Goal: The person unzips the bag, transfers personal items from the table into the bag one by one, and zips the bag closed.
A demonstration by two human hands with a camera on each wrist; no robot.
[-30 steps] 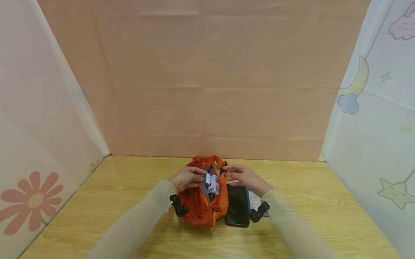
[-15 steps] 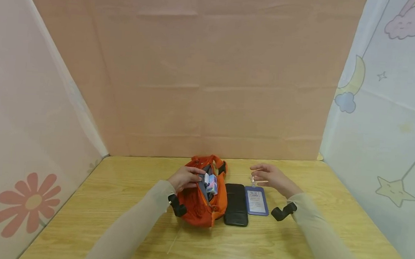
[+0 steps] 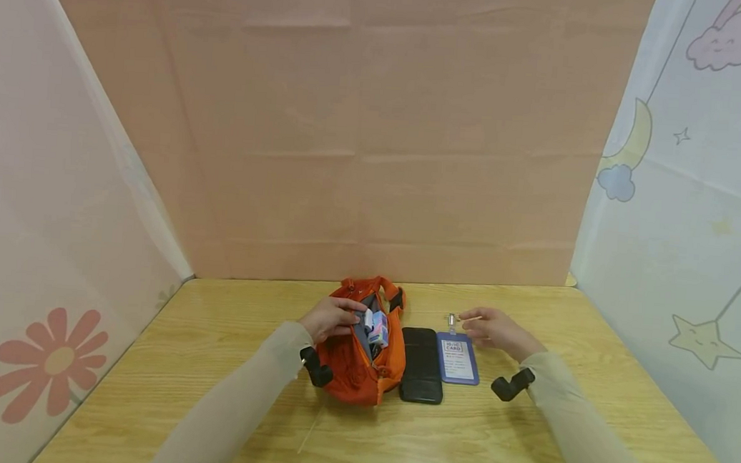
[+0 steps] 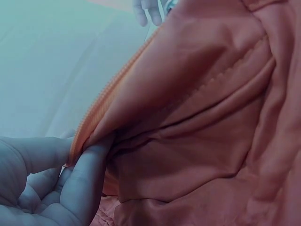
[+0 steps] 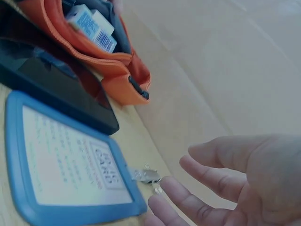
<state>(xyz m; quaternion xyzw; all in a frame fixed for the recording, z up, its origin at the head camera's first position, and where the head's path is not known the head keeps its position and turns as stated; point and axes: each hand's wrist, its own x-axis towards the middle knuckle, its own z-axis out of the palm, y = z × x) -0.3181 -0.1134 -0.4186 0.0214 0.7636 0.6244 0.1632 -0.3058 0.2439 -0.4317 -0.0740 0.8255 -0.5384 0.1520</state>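
Note:
An orange zippered pouch bag (image 3: pixel 349 377) lies unzipped, its grey lining showing. My left hand (image 3: pixel 330 320) pinches the zipper edge (image 4: pixel 106 99) between thumb and fingers, holding the mouth apart. Inside sit a small pink-and-blue printed pack (image 3: pixel 379 329) and a white item (image 3: pixel 368 320) beside it. To the right, a blue ID card holder (image 3: pixel 458 359) lies flat with its metal clip (image 3: pixel 451 321) pointing away. My right hand (image 3: pixel 497 331) hovers by that clip, fingers loosely bent and holding nothing; in the right wrist view a fingertip is close to the clip, contact unclear.
A black flat rectangular item (image 3: pixel 422 368) with a glossy face lies between the bag and the card holder. The wooden table (image 3: pixel 220 350) meets a tan backdrop (image 3: pixel 376 153) behind. A black buckle (image 3: pixel 397 300) sits on the bag's far strap.
My right hand has moved from the bag's opening rightward to the card holder's clip, then lowered slightly, uncovering the card holder and black item. My left hand has kept its hold on the bag.

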